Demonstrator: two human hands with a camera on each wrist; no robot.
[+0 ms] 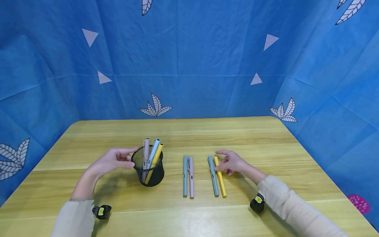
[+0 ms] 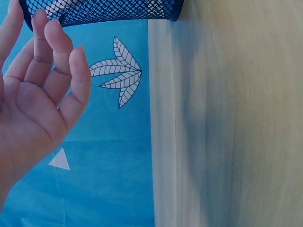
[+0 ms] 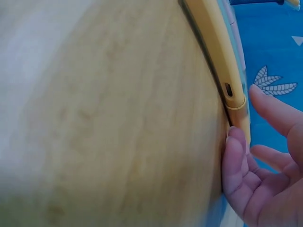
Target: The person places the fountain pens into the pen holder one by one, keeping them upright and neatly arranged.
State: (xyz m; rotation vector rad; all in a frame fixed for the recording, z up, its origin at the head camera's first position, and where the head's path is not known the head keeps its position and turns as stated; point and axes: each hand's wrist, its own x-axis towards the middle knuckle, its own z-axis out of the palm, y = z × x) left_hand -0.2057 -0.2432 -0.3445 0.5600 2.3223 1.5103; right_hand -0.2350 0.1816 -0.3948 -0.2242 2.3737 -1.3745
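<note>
**Hands at the pen holder and the yellow pen**

From the head camera I see my left hand [image 1: 111,161] beside the black mesh pen holder [image 1: 148,169], fingers relaxed and spread, their tips at its rim on the left side. Three pens stand in the holder: a pink pen [image 1: 145,154], a light blue pen [image 1: 154,151] and a yellow one [image 1: 157,156]. The left wrist view adds what the head view cannot: the fingers [image 2: 57,52] are loosely bent and gripping nothing, with the mesh wall [image 2: 99,10] just past the fingertips; I cannot tell whether they touch it.

My right hand [image 1: 232,163] rests near the top end of the yellow pen [image 1: 220,177] lying flat on the wooden table [image 1: 266,141]. The right wrist view shows a fingertip [image 3: 234,156] touching that pen's end [image 3: 222,61], the other fingers released and apart, not wrapped around it.

Only the head view gives the layout: a teal pen [image 1: 213,176] lies just beside the yellow one, and a second pair, teal [image 1: 185,176] and pink [image 1: 191,176], lies between them and the holder.
</note>
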